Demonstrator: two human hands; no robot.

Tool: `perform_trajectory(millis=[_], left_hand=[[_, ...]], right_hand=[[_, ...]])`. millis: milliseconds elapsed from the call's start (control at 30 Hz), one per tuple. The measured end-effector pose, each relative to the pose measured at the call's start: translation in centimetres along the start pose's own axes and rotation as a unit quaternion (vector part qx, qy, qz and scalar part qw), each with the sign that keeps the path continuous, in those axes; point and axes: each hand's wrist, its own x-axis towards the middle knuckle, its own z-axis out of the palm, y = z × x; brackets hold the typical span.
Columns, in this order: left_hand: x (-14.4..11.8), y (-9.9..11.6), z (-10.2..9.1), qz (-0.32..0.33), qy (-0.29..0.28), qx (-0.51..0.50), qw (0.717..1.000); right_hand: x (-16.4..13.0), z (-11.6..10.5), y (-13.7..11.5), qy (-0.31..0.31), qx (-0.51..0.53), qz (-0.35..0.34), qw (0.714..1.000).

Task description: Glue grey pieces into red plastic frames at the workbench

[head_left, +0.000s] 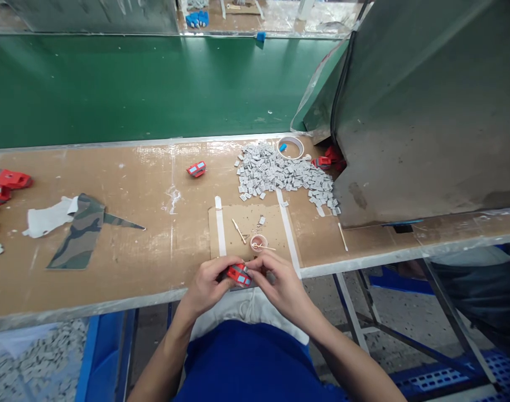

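Observation:
My left hand [208, 282] and my right hand [275, 279] meet at the near edge of the brown workbench [133, 223]. Between their fingertips they hold a small red plastic part [239, 274] with grey-blue patches. My right fingers pinch at its right end. Just beyond the hands stands a small pink cup [259, 243] with thin sticks in it, and a wooden stick [239, 230] lies beside it on a taped cardboard sheet [255, 220].
A heap of small grey pieces [280, 176] lies at the back right, with a tape roll [290, 148] behind it. Another red part [196, 168] sits mid-bench, more red parts [6, 184] at far left. Camouflage cloth [81, 231] lies left. A grey hood [426, 111] covers the right.

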Motion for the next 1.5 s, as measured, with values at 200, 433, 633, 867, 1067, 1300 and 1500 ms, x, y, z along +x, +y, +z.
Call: perform_trajectory(millis=[200,433,633,867,1067,1300,1500], left_hand=[[0.1,-0.1,-0.2,0.028,-0.012,-0.01,0.999],[0.1,-0.2,-0.4,0.033,-0.034,-0.027,0.999],[0.2,-0.1,-0.6,0.019,-0.047,-0.018,0.999],[0.1,-0.3,-0.9,0.017,-0.055,-0.003,0.998],[0.0,-0.4,-0.4,0.036,-0.022,0.011,0.999],[-0.2,-0.2,-0.4,0.059,-0.034,0.052,0.996],[0.2,-0.1,-0.3,0.104,-0.041,0.071,0.991]], right_hand=[[0.0,-0.4,-0.3,0.002,0.036,0.007,0.999],[-0.4,-0.7,-0.8,-0.021,0.036,0.001,0.999],[-0.1,-1.4,-1.1,-0.054,0.041,0.027,0.997],[0.1,-1.4,-1.3,-0.077,0.022,0.021,0.997],[-0.6,-0.2,-1.1,-0.022,-0.002,0.017,1.0],[-1.2,-0.1,-0.4,-0.022,0.017,0.006,1.0],[-1.7,0.0,0.1,-0.013,0.056,0.009,0.998]])
